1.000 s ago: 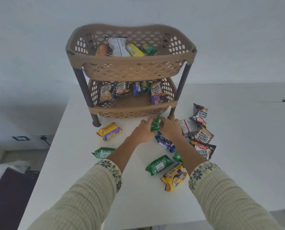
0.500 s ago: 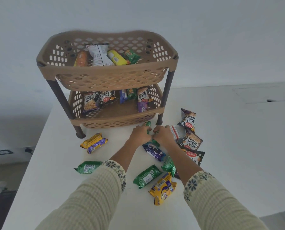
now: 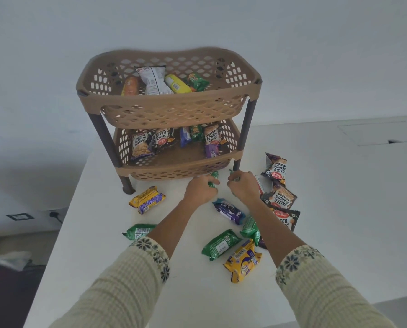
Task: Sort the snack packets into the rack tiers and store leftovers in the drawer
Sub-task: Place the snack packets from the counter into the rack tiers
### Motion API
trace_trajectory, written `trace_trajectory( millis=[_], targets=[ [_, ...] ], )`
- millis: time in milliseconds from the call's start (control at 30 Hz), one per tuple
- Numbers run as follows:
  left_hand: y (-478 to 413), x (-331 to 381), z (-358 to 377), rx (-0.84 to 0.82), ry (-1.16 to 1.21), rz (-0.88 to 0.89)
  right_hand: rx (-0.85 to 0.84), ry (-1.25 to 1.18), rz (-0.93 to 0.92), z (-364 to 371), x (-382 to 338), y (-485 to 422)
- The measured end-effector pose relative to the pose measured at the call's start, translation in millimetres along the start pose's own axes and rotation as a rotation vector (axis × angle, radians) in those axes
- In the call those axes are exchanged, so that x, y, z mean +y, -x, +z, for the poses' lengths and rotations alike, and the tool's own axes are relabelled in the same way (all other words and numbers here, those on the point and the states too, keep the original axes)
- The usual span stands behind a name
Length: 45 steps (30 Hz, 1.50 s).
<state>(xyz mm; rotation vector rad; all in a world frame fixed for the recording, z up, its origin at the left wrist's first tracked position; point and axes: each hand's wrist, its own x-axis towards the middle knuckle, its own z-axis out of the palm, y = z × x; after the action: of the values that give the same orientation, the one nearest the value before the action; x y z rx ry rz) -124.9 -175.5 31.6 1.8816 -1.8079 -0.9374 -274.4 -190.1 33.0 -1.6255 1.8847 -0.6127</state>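
Note:
A brown two-tier rack (image 3: 167, 104) stands at the back of the white table (image 3: 98, 245). Its top tier holds several packets, among them a white one (image 3: 153, 79). The lower tier (image 3: 174, 167) holds peanut packets and others. My left hand (image 3: 200, 190) is closed around a small green packet (image 3: 213, 180) just in front of the lower tier. My right hand (image 3: 244, 188) is closed beside it, a little apart, with a bit of green wrapper (image 3: 232, 174) showing at its fingertips. Loose packets lie around my arms: a yellow-purple one (image 3: 147, 200), a dark blue one (image 3: 228, 210) and green ones (image 3: 220, 243).
Three salted peanut packets (image 3: 279, 198) lie to the right of my right hand. A yellow biscuit packet (image 3: 242, 261) and a green packet (image 3: 138, 231) lie nearer to me. The table's left edge drops to the floor. A rectangular panel (image 3: 375, 133) is set in the surface at the far right.
My hands were together on one green packet; now they have drawn apart, each closed on something green. The view has swung, so the rack sits more to the centre.

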Motion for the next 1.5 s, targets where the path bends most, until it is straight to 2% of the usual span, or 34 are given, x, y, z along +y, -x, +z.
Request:
trace_trajectory(
  millis=[200,300,400,500,633,767,900,1100,1267,1367,1500],
  targets=[
    [31.4,24.9,-49.8,-0.131,0.009,0.045,0.05,-0.118,0.001,-23.2,-27.1,19.5],
    [50.8,45.5,-81.3,-0.21,0.054,0.088,0.017,-0.13,-0.035,-43.1,-48.6,27.2],
    [71.9,67.0,-115.9,-0.205,0.137,0.18,0.013,-0.152,-0.101,-71.5,-74.7,36.2],
    [90.2,86.1,-150.1,-0.103,0.165,0.307,-0.009,-0.249,-0.176,-103.7,-107.0,48.4],
    [99.7,104.3,-183.2,0.191,0.108,0.435,0.032,-0.313,-0.306,-138.6,-150.6,57.8],
    [88.9,112.5,-213.3,0.346,0.06,0.42,0.127,-0.349,-0.402,-153.3,-185.2,44.9],
    [62.5,114.0,-242.3,0.419,0.002,0.375,0.231,-0.232,-0.475,-153.5,-214.1,9.6],
    [4.0,121.7,-257.0,0.269,-0.213,0.203,0.159,0.065,-0.532,-148.3,-236.3,-53.9],
    [-35.5,126.7,-249.5,0.024,-0.352,0.18,-0.052,0.359,-0.464,-144.6,-235.4,-91.7],
    [-52.1,135.1,-242.2,-0.123,-0.495,0.133,-0.13,0.432,-0.398,-141.8,-233.1,-112.4],
    [-71.2,140.4,-231.0,-0.246,-0.61,0.124,-0.15,0.459,-0.345,-137.8,-235.7,-142.3]
  ],
)
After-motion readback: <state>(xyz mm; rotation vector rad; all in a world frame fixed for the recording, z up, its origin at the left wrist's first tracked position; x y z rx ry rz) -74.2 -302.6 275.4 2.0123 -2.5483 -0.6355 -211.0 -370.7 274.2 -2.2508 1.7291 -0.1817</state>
